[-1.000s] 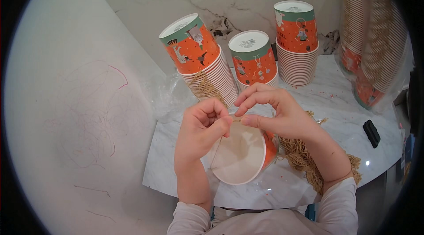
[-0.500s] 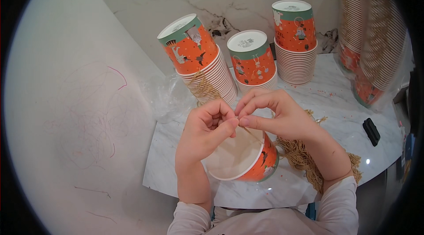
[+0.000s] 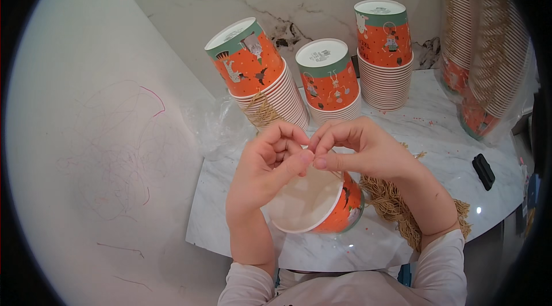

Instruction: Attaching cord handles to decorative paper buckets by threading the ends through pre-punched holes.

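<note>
We see both hands meeting over an orange paper cup [image 3: 322,208] that lies tilted on its side on the marble table [image 3: 402,237], its pale inside facing us. The left hand [image 3: 267,165] is curled, thumb and forefinger pinched together just above the cup's rim. The right hand [image 3: 359,148] pinches at the same spot, its fingertips touching those of the left. Something thin seems to be caught between them, perhaps a strand of twine, but it is too fine for us to tell for sure. The cup rests under both palms, touching the right hand's underside.

Just right of the cup, a heap of tan twine [image 3: 397,208] lies on the table, passing beneath the right forearm. Behind the hands stand three stacks of upturned orange cups: a leaning left stack [image 3: 253,70], a middle stack [image 3: 328,79] and a right stack [image 3: 384,47]. Crumpled clear plastic [image 3: 215,125] sits at the left stack's foot. A small black object [image 3: 483,171] lies near the table's right edge, beside sleeves of bagged cups [image 3: 483,47].
</note>
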Tool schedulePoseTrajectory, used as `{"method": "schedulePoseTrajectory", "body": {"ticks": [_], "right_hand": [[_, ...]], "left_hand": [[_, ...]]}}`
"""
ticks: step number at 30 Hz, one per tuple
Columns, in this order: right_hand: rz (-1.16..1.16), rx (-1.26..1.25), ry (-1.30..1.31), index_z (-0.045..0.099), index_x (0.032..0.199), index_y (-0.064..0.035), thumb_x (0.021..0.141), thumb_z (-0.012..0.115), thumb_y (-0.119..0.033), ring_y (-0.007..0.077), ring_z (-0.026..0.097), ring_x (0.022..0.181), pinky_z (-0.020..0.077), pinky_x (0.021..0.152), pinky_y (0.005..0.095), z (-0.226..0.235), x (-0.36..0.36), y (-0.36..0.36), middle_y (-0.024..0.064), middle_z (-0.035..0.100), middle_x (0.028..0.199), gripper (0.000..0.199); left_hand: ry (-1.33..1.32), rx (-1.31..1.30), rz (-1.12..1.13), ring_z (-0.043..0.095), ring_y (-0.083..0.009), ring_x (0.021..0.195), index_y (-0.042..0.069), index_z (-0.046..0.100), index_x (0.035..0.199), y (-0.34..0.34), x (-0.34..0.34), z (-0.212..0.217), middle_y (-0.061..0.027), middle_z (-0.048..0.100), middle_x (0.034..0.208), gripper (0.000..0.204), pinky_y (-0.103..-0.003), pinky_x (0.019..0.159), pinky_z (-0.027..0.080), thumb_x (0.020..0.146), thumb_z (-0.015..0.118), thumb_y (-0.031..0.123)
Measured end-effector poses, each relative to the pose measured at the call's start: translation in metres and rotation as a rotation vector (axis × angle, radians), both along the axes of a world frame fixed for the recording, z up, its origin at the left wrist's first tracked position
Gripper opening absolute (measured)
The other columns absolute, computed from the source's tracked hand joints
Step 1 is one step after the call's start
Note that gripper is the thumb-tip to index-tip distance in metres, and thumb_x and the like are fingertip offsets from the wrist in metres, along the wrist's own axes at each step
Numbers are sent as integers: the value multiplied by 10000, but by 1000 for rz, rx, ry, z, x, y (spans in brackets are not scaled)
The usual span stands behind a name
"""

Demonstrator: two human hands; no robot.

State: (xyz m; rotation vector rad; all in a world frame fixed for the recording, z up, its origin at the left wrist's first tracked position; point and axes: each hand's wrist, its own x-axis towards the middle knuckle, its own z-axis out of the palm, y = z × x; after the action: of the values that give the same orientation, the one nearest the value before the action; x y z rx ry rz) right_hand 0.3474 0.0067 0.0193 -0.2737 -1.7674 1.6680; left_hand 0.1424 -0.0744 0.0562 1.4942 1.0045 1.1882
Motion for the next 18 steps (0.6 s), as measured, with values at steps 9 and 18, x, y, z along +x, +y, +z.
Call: {"method": "schedulePoseTrajectory", "body": {"ticks": [9, 18], "right_hand": [[-23, 205, 12, 728, 878, -34, 869, 769, -82, 133, 612, 1002, 452, 937, 303, 0, 0, 7, 48, 681, 1038, 64], [-22, 13, 5, 724, 893, -11, 891, 731, -36, 112, 618, 932, 502, 800, 260, 2, 6, 14, 87, 664, 1067, 27]], "left_hand": [[-25, 10, 52, 546, -13, 658, 25, 563, 1103, -3, 0, 2, 32, 605, 760, 211, -174, 584, 400, 937, 693, 24], [-211, 95, 148, 462, -8, 580, 50, 568, 1023, -7, -24, 5, 55, 561, 708, 196, -180, 510, 321, 880, 682, -20]]}}
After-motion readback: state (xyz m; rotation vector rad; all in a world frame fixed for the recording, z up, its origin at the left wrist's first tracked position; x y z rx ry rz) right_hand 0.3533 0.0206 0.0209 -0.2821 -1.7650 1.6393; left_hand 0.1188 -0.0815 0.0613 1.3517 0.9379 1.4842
